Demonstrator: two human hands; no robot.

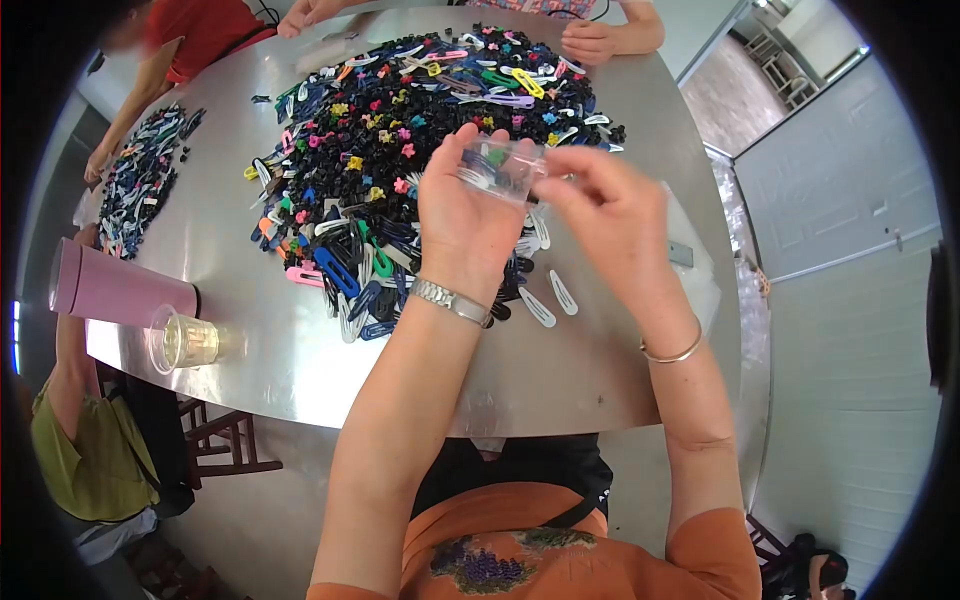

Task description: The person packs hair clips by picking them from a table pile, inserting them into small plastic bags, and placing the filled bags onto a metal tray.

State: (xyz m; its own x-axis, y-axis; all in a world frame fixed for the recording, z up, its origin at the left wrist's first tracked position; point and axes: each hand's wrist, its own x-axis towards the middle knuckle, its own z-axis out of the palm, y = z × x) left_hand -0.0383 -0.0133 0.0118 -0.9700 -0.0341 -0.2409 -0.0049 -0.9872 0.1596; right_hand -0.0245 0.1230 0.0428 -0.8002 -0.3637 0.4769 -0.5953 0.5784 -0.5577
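Note:
A small clear plastic bag (507, 172) with a few hair clips inside, white and dark ones among them, lies across the fingers of my left hand (462, 222). That hand is palm up and supports the bag over the pile. At the bag's right end, the thumb and forefinger of my right hand (615, 215) are pinched together on its edge. Beneath and beyond both hands spreads a large heap of hair clips (340, 150), with snap clips and small flower-shaped claw clips in many colours. Two white snap clips (563, 292) lie apart from the heap, below my right hand.
On the metal table (300, 385), a pink tumbler (125, 285) and a plastic cup of pale liquid (190, 340) stand at left. A smaller clip pile (140, 185) lies beyond them. Clear bags (690, 255) lie under my right forearm. Other people's hands (590, 40) are across the table.

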